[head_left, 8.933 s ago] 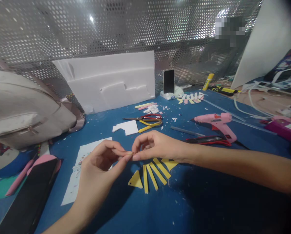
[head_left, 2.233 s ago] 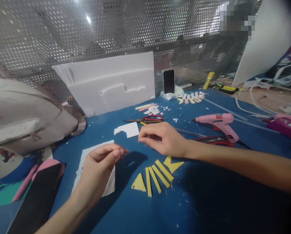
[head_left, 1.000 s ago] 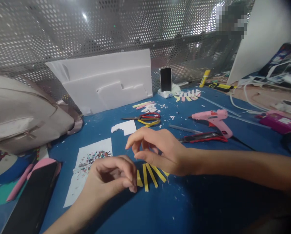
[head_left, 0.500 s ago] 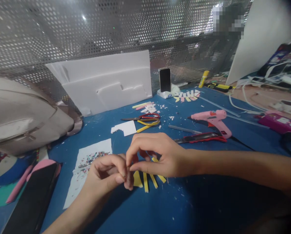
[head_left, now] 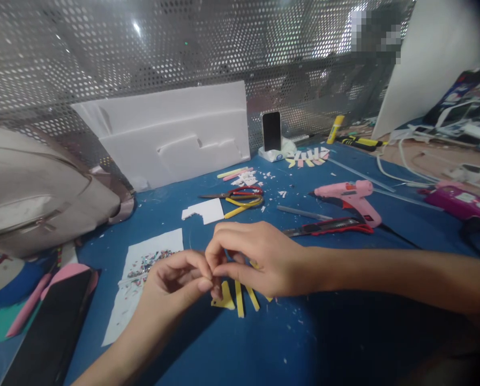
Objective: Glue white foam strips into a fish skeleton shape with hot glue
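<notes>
My left hand (head_left: 184, 281) is pinched closed, its thumb against the forefinger. Touching it at the fingertips is my right hand (head_left: 256, 260), also in a pinch. Whatever the fingertips hold is too small or too hidden to make out. Just beneath and behind the hands lie several yellow strips (head_left: 239, 299) and a wider yellow piece (head_left: 225, 300), partly covered by the fingers. Left of my left hand, a white paper sheet (head_left: 121, 316) bears a scatter of small shiny coloured bits (head_left: 145, 268).
Beyond the hands lie scissors (head_left: 244, 195), a white card offcut (head_left: 208, 212), a red utility knife (head_left: 328, 227) and a pink glue gun (head_left: 350, 195). A phone (head_left: 271, 131) stands upright at the back. At left are a pale bag (head_left: 43, 193) and a black case (head_left: 49, 321).
My left fingers have curled in and now meet my right fingertips more closely. More of the wide yellow piece shows below the hands. The view has shifted very slightly.
</notes>
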{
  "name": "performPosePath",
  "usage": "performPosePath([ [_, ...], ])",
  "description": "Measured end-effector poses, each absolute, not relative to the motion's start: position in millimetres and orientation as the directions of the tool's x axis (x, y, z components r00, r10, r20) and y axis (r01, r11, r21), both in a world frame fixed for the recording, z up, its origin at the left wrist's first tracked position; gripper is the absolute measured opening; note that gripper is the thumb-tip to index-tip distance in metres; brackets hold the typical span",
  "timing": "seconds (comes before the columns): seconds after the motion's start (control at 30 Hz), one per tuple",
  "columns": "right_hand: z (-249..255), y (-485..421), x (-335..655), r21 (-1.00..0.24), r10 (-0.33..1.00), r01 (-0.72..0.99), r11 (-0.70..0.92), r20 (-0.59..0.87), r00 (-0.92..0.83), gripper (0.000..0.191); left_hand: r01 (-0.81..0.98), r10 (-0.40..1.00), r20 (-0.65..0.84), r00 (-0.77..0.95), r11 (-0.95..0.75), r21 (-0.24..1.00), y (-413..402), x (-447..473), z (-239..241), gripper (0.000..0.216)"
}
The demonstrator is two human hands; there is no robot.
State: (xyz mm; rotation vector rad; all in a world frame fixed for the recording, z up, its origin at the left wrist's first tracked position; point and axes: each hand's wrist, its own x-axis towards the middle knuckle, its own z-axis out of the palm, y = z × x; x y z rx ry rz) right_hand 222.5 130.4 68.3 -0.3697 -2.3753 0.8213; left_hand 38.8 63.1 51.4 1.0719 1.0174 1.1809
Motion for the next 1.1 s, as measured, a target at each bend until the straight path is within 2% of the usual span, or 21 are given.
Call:
performPosePath([
  [0.23, 63.8, 131.1, 219.8, -0.622, 0.484, 0.174, 0.763, 0.372, -0.792, 0.004, -0.064, 0.999, -0.019, -0.029, 0.017, 0.998, 64.0, 42.0, 50.8, 0.015],
  [0.37, 59.0, 132.4, 219.1, -0.563, 0.477, 0.206, 0.8, 0.39, -0.788, 0.004, -0.05, 0.996, -0.03, -0.078, 0.026, 0.998, 64.0, 43.1, 52.2, 0.015],
  [0.53, 51.4, 134.4, 218.5, -0.424, 0.426, 0.224, 0.877, 0.474, -0.771, 0.007, -0.075, 0.994, -0.078, -0.082, 0.072, 0.995, 64.1, 41.3, 49.1, 0.015],
  [0.77, 43.0, 136.6, 216.9, -0.169, 0.273, 0.214, 0.962, 0.606, -0.747, 0.019, -0.179, 0.983, -0.183, -0.034, 0.174, 0.968, 64.6, 38.2, 39.0, 0.023],
  [0.87, 41.3, 137.5, 216.0, -0.103, 0.225, 0.209, 0.973, 0.641, -0.734, 0.021, -0.204, 0.982, -0.19, -0.018, 0.182, 0.962, 65.2, 37.6, 38.8, 0.027],
  [0.97, 41.8, 137.5, 215.6, -0.149, 0.245, 0.194, 0.969, 0.64, -0.728, 0.019, -0.204, 0.987, -0.158, -0.001, 0.154, 0.967, 67.5, 35.5, 39.5, 0.029],
  [1.1, 46.6, 137.5, 217.1, -0.414, 0.412, 0.188, 0.89, 0.558, -0.72, 0.012, -0.173, 0.994, -0.106, -0.004, 0.104, 0.979, 70.9, 31.7, 42.2, 0.032],
])
